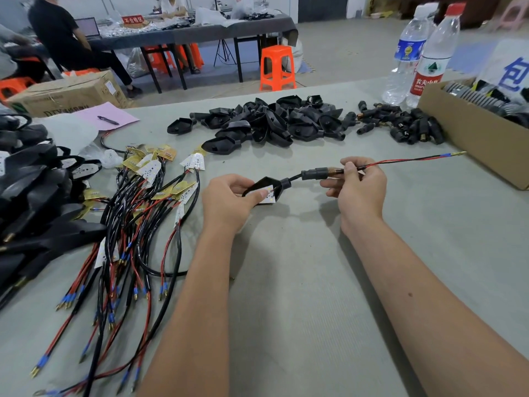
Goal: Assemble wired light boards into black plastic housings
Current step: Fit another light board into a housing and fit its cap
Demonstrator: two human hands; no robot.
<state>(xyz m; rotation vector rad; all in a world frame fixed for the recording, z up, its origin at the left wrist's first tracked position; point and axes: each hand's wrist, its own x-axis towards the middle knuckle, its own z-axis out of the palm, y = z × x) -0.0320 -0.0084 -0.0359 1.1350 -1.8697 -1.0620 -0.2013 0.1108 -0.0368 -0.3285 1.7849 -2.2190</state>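
My left hand [229, 199] grips a black plastic housing [264, 183] just above the table, thumb pressing a white light board [267, 194] into its open face. A black stem connector [315, 173] runs right from the housing's neck. My right hand [357, 184] pinches the red and black wire [400, 161] where it leaves the connector's brass end; the wire stretches right to a blue-sleeved brass tip. A pile of empty black housings [266, 121] lies further back. Loose wired light boards [148, 196] are spread at the left.
Black stem connectors [406, 124] lie heaped at the back right beside a cardboard box [469, 136] and two water bottles [420, 53]. Finished black assemblies [31, 202] are stacked at the far left. A pink sheet with a pen [108, 118] lies behind. A person sits at a far table.
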